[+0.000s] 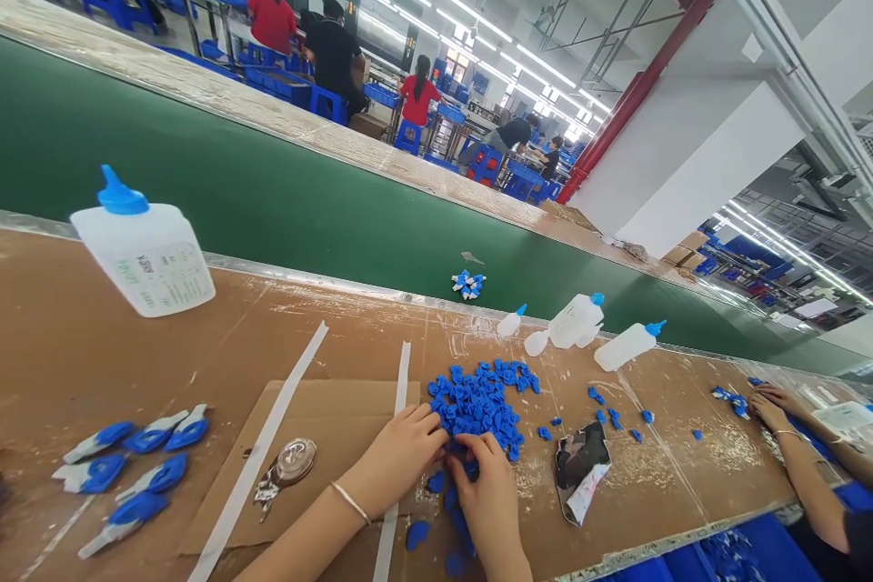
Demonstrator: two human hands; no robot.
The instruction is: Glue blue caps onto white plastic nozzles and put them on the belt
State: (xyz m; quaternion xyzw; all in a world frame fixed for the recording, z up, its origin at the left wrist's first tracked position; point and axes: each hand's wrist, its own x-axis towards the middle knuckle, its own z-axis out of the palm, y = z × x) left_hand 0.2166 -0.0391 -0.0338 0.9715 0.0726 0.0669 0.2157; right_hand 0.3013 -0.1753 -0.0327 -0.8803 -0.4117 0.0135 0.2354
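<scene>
My left hand, with a bangle on the wrist, reaches to the near edge of a pile of small blue plastic pieces. Its fingers are bent together, and what they pinch is hidden. Close beside it, my right hand curls thumb and forefinger around a small blue plastic piece. The fingertips of both hands almost meet. More loose blue pieces lie on the table below and between my hands. To the left, several blue-and-white assembled parts rest in a loose group.
Left of my hands is a cardboard sheet with tape strips and a glue-covered round lid. A large white bottle and smaller bottles line the green conveyor. A dark scrap lies right; a co-worker's hands work beyond.
</scene>
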